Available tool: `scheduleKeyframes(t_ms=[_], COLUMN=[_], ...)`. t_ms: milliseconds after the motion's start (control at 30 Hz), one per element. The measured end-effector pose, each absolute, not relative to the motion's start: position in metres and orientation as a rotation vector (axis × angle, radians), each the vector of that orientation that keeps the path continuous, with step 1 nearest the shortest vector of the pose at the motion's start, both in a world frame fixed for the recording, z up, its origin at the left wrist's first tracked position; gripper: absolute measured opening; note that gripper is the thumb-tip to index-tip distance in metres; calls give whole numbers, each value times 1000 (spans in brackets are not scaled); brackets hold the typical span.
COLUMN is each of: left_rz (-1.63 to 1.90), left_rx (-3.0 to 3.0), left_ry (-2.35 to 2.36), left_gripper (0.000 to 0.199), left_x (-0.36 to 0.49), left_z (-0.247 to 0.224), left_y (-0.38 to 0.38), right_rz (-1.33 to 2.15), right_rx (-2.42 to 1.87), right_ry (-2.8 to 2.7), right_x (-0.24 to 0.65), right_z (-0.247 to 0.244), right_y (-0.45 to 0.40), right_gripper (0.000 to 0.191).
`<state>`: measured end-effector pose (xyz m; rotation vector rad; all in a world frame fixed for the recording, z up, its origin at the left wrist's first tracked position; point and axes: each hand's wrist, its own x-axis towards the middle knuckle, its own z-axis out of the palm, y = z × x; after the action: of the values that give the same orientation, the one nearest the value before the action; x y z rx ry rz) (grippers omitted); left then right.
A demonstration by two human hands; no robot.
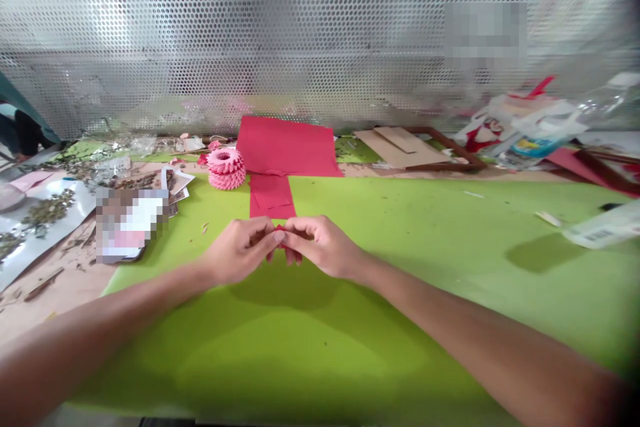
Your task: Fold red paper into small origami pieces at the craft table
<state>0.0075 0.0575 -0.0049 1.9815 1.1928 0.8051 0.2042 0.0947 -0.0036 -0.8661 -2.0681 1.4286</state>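
Between my fingertips is a small piece of red paper [280, 229], mostly hidden by the thumbs. My left hand [245, 247] pinches it from one side and my right hand [320, 247] from the other, thumbs meeting over it above the green mat [400, 227]. Just beyond the hands lie red paper strips [271, 197], stacked on the mat. Behind them is a large red paper sheet [290, 147]. A round pink piece of folded paper [227, 177], with layered pointed rims and a hollow middle, stands left of the sheet.
A phone [133, 223], partly blurred, lies at the left beside dried plant bits [50, 210] on a white sheet. At the back right are brown cardboard [400, 147], plastic bags [520, 127] and a clear bottle [605, 97]. Another bottle [605, 225] lies on the mat's right. A perforated metal panel [300, 27] stands behind.
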Motion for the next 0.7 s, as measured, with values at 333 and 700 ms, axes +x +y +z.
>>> scheduleKeyframes(t_ms=[333, 700], left_rz=[1128, 1352], left_rx=[2881, 3103], left_ry=[821, 749], left_gripper=[17, 13], left_x=[-18, -15], left_z=[-11, -10], left_y=[73, 69], right_rz=[1847, 1840], right_rx=[-758, -757], right_ry=[-1968, -2001], right_x=[209, 207], right_z=[-1, -1], right_y=[103, 101], right_gripper=[34, 41])
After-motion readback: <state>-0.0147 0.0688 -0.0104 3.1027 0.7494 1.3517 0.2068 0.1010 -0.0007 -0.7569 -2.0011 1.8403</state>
